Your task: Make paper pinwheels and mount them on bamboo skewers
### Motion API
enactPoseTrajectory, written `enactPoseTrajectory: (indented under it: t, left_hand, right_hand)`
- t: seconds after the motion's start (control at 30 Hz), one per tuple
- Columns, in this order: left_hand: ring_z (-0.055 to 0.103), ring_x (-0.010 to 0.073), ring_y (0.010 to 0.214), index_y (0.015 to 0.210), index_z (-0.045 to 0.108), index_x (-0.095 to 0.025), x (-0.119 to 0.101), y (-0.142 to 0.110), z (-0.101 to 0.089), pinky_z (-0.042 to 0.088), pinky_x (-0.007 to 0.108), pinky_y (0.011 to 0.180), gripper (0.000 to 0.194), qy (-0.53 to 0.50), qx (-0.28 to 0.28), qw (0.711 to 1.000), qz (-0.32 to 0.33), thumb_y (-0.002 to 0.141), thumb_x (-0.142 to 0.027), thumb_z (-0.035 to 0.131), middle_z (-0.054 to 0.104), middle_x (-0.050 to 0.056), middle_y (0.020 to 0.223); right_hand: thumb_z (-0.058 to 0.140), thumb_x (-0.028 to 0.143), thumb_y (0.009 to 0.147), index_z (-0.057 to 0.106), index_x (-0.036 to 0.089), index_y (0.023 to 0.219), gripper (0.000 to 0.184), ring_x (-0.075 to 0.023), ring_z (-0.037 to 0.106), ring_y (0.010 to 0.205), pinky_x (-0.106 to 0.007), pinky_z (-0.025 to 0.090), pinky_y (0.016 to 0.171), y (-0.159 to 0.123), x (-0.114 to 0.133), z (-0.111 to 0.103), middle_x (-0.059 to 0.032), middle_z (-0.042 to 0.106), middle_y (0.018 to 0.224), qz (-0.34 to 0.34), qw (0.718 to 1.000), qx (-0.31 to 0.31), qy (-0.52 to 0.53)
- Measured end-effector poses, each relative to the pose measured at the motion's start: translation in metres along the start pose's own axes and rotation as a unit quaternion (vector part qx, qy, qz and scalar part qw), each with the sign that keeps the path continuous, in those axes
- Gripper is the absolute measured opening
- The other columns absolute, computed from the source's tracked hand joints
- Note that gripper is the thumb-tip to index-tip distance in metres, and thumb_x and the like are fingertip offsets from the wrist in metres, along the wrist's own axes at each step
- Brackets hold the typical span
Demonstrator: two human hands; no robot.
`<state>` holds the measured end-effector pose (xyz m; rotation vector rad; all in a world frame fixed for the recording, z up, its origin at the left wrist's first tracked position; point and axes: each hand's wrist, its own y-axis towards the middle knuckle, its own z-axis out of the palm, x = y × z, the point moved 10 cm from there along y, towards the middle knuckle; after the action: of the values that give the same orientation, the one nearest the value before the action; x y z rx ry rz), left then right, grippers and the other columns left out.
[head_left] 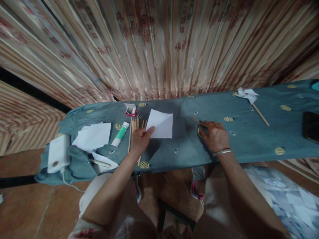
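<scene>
Between the thumb and fingers of my left hand (pixel 141 139) is a square sheet of white paper (pixel 163 125), held by its left edge and marked with a diagonal crease. My right hand (pixel 216 135), with a bangle at the wrist, is closed around the handles of a pair of scissors (pixel 195 120). The blades point up and left, toward the paper but apart from it. Several thin wooden sticks (pixel 135 124) lie beside and partly beneath my left hand. Left of them rests a green and white glue stick (pixel 120 134).
A small red box of metal pins (pixel 131 110) stands open at the back. White sheets (pixel 92 136) and a white power strip (pixel 58 153) lie at the left. A paper pinwheel (pixel 248 95) on a stick lies at the right, near a dark phone-like object (pixel 311 126).
</scene>
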<state>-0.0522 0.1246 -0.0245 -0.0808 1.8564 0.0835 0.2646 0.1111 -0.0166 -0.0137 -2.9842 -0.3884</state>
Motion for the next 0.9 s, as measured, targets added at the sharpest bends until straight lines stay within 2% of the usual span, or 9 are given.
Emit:
enactPoseTrajectory:
  t: [0.27, 0.33, 0.4, 0.47, 0.6, 0.67, 0.77, 0.83, 0.9]
  left_hand:
    - [0.054, 0.0135, 0.056, 0.066, 0.071, -0.016, -0.005, 0.006, -0.011, 0.043, 0.024, 0.053, 0.037, -0.025, -0.027, 0.999, 0.008, 0.075, -0.051, 0.067, 0.061, -0.002, 0.057]
    - [0.056, 0.0144, 0.057, 0.069, 0.072, -0.016, -0.008, 0.006, -0.013, 0.045, 0.025, 0.053, 0.037, -0.036, -0.035, 0.999, 0.004, 0.073, -0.052, 0.068, 0.063, -0.001, 0.058]
    - [0.057, 0.0151, 0.057, 0.067, 0.071, -0.016, -0.012, 0.005, -0.016, 0.046, 0.025, 0.053, 0.037, -0.042, -0.05, 0.998, 0.007, 0.072, -0.052, 0.069, 0.062, -0.001, 0.058]
    - [0.056, 0.0147, 0.055, 0.063, 0.069, -0.016, -0.014, 0.006, -0.019, 0.046, 0.025, 0.053, 0.038, -0.044, -0.063, 0.997, 0.014, 0.073, -0.052, 0.069, 0.061, -0.001, 0.056]
    - [0.053, 0.0125, 0.051, 0.057, 0.066, -0.016, -0.014, 0.012, -0.028, 0.042, 0.023, 0.05, 0.039, -0.045, -0.082, 0.995, 0.028, 0.074, -0.05, 0.069, 0.058, -0.002, 0.052]
    - [0.051, 0.0114, 0.05, 0.056, 0.064, -0.016, -0.014, 0.017, -0.034, 0.04, 0.023, 0.048, 0.039, -0.056, -0.097, 0.993, 0.034, 0.074, -0.049, 0.07, 0.057, -0.002, 0.051]
    - [0.047, 0.0097, 0.047, 0.054, 0.062, -0.016, -0.015, 0.022, -0.043, 0.038, 0.022, 0.046, 0.039, -0.071, -0.115, 0.99, 0.043, 0.074, -0.048, 0.07, 0.054, -0.003, 0.049]
    - [0.047, 0.0096, 0.047, 0.053, 0.062, -0.016, -0.017, 0.024, -0.046, 0.039, 0.021, 0.046, 0.04, -0.073, -0.118, 0.989, 0.053, 0.075, -0.048, 0.07, 0.053, -0.003, 0.048]
    - [0.05, 0.0108, 0.049, 0.056, 0.064, -0.016, -0.017, 0.025, -0.045, 0.042, 0.022, 0.049, 0.038, -0.081, -0.113, 0.989, 0.054, 0.076, -0.048, 0.07, 0.057, -0.002, 0.051]
  right_hand:
    - [0.058, 0.028, 0.083, 0.069, 0.015, 0.104, 0.027, -0.0288, 0.069, 0.077, -0.036, 0.048, 0.067, 0.001, -0.007, 0.008, -0.0166, 0.074, 0.088, 0.039, 0.997, 0.063, -0.032]
    - [0.06, 0.029, 0.081, 0.07, 0.017, 0.097, 0.022, -0.0283, 0.069, 0.076, -0.036, 0.048, 0.066, 0.0, -0.01, 0.008, -0.0145, 0.074, 0.085, 0.06, 0.996, 0.066, 0.019]
    - [0.064, 0.033, 0.078, 0.071, 0.02, 0.089, 0.019, -0.0261, 0.069, 0.073, -0.035, 0.049, 0.063, -0.003, -0.014, 0.009, -0.0104, 0.074, 0.081, 0.098, 0.982, 0.06, 0.147]
    - [0.07, 0.041, 0.074, 0.07, 0.022, 0.084, 0.022, -0.0214, 0.066, 0.066, -0.03, 0.048, 0.054, -0.008, -0.011, 0.019, -0.0064, 0.073, 0.076, 0.139, 0.923, 0.077, 0.351]
    - [0.079, 0.046, 0.068, 0.072, 0.023, 0.089, 0.032, -0.0139, 0.062, 0.059, -0.023, 0.046, 0.048, -0.026, 0.036, 0.048, -0.0032, 0.073, 0.077, 0.187, 0.676, 0.192, 0.686]
    - [0.082, 0.044, 0.066, 0.072, 0.022, 0.09, 0.034, -0.0128, 0.063, 0.061, -0.024, 0.05, 0.053, -0.035, 0.063, 0.055, -0.0035, 0.073, 0.079, 0.201, 0.588, 0.24, 0.746]
    - [0.081, 0.048, 0.068, 0.074, 0.022, 0.092, 0.036, -0.0128, 0.062, 0.065, -0.024, 0.051, 0.057, -0.047, 0.092, 0.056, -0.0045, 0.073, 0.082, 0.197, 0.531, 0.29, 0.772]
    - [0.078, 0.054, 0.071, 0.074, 0.023, 0.099, 0.042, -0.0133, 0.062, 0.067, -0.024, 0.05, 0.057, -0.051, 0.106, 0.05, -0.005, 0.073, 0.084, 0.167, 0.529, 0.313, 0.771]
    - [0.074, 0.058, 0.074, 0.073, 0.023, 0.109, 0.049, -0.0137, 0.06, 0.068, -0.025, 0.049, 0.06, -0.053, 0.113, 0.042, -0.0055, 0.072, 0.087, 0.121, 0.556, 0.328, 0.754]
